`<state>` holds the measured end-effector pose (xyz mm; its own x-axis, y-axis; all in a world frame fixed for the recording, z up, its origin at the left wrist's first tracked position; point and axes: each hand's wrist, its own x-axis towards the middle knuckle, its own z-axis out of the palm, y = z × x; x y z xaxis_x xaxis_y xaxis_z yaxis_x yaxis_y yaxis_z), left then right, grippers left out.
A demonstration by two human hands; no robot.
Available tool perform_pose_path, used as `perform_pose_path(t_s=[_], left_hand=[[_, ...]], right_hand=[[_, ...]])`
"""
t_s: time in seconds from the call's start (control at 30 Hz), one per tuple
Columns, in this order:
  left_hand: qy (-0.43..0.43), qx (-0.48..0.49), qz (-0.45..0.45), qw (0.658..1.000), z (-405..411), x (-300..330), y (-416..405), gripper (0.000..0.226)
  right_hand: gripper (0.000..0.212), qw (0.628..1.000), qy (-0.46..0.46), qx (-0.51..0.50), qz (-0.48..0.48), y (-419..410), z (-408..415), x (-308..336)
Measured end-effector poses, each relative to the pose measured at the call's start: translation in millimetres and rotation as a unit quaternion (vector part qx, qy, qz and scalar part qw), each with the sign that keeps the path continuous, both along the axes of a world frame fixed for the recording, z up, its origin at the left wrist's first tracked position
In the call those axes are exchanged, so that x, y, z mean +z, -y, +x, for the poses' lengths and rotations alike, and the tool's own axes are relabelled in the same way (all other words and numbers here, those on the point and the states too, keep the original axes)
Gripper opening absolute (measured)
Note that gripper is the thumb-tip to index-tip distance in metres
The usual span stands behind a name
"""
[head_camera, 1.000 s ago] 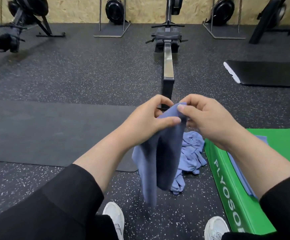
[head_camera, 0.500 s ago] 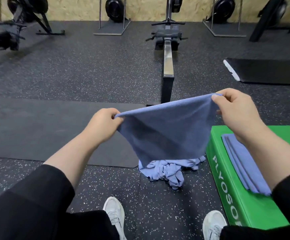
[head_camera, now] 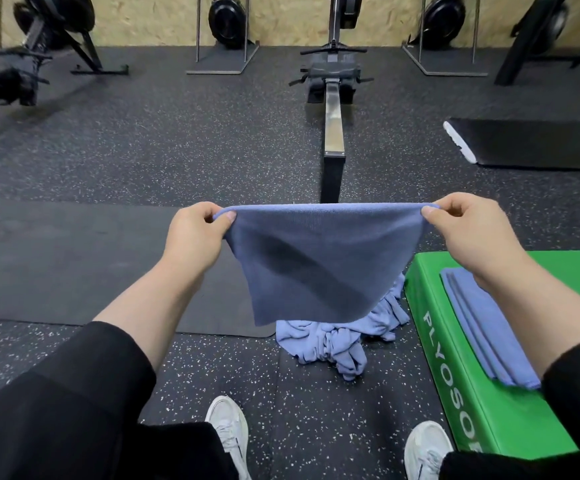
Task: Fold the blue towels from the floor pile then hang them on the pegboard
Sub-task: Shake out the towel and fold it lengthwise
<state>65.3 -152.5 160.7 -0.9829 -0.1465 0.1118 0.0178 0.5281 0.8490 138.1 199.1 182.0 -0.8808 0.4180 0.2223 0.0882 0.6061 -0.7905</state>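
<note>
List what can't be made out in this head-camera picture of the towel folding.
- Pegboard: nowhere in the head view.
- Floor pile: its far part is hidden behind the held towel, stretched between left hand and right hand.
- Folded towels on the green box: count unclear; right forearm covers part.
- Box lettering: cut off at the bottom.

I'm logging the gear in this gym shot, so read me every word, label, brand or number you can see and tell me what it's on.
"PLYOSO": white letters running down the side of the green box; the word goes on, but its end is cut off behind the right sleeve.
Rowing machine: no readable text shows.
Nothing else readable: none on the towels, mats or shoes.
</note>
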Motion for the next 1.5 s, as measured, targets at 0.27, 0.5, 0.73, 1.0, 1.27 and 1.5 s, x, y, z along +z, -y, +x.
perform_pose_path(t_s=[0.27, 0.5, 0.73, 1.0, 1.27, 1.5], left_hand=[[0.023, -0.02, 0.028, 0.999, -6.7, -4.5, -1.3, 0.024], [0.062, -0.008, 0.222, 0.973, 1.8, -7.8, -27.5, 0.019], [0.104, 0.047, 0.311, 0.944, 1.2, -13.1, -74.8, 0.024], [0.058, 0.032, 0.224, 0.972, -11.8, -19.2, -111.9, 0.021], [-0.078, 0.075, 0.072, 0.992, -41.5, -23.9, -78.5, 0.02], [-0.037, 0.079, 0.1, 0.991, -41.9, -28.9, -81.1, 0.024]], right_hand=[[0.02, 1.0, 0.018, -0.02, 0.0, -11.3, -1.4, -4.1], [0.021, 0.986, 0.015, -0.001, -0.165, -5.6, -2.9, -13.1], [0.009, 0.958, 0.101, 0.029, -0.267, 14.7, -8.9, -27.3], [0.021, 0.961, 0.13, 0.077, -0.234, 23.2, -36.3, -53.0], [0.034, 0.994, 0.052, -0.037, -0.092, -15.9, -66.1, -57.5], [0.029, 0.991, 0.055, -0.057, -0.104, -6.3, -64.4, -45.5]])
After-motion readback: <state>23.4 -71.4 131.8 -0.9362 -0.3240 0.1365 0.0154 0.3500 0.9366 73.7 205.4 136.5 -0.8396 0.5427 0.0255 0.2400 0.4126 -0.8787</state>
